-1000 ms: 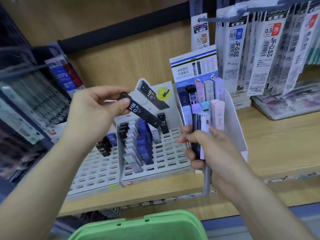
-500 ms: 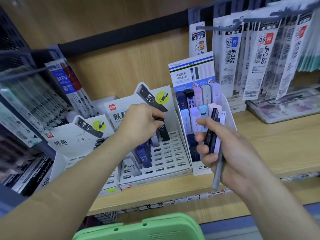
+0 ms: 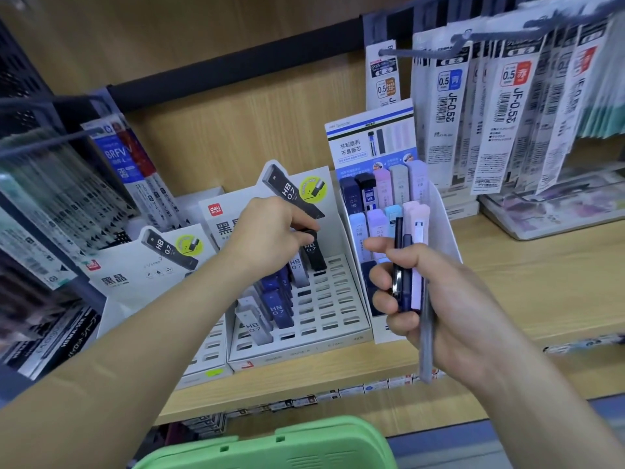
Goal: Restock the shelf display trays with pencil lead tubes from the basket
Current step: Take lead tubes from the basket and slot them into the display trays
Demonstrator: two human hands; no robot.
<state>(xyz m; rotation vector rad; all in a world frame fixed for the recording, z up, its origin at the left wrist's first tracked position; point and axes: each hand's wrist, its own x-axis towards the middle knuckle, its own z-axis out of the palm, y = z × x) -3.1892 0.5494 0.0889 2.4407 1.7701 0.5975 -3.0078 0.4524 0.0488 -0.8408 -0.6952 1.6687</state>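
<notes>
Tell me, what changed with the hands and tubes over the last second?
The left hand carried its black tube from mid-air down to the back row of the middle tray, still gripping it. The right hand keeps holding its bundle of tubes; the green basket stays below.

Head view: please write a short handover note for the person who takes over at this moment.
Left hand: pinches a black HB 0.7 tube at the back row of the middle tray.
Right hand: grips a bundle of dark and lilac tubes.
Green basket: below the shelf, contents hidden.
Done: tubes stand in the tray's left columns.
To do: seat this tube, fill the many empty slots.
</notes>
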